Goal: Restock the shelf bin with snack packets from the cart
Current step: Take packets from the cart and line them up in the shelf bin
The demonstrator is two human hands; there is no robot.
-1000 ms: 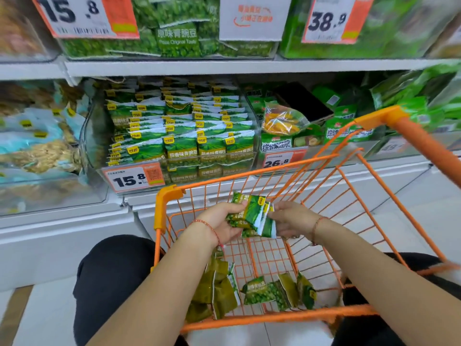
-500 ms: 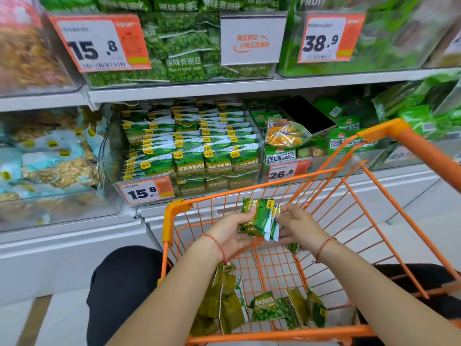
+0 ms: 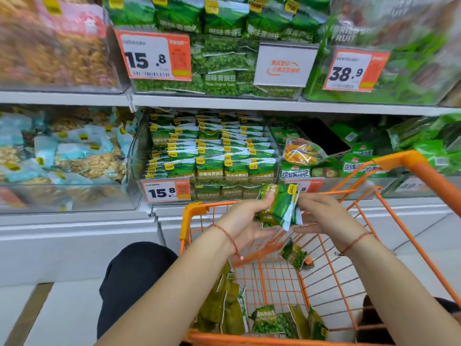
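Snack packets (image 3: 280,207), a small green stack, sit between both hands above the orange cart (image 3: 349,258). Left hand (image 3: 245,224) supports the stack with thumb on top, fingers curled beneath. Right hand (image 3: 326,217) pinches its right edge. Beyond the grip stands the shelf bin (image 3: 136,156), full of matching packets. Loose packets (image 3: 267,319) lie below the grip.

Both hands (image 3: 287,221) raised together, fingers curled, gripping.

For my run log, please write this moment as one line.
stage: carrying to bin | left hand: holds green packets | right hand: holds same stack | shelf bin: nearly full | cart: packets remain
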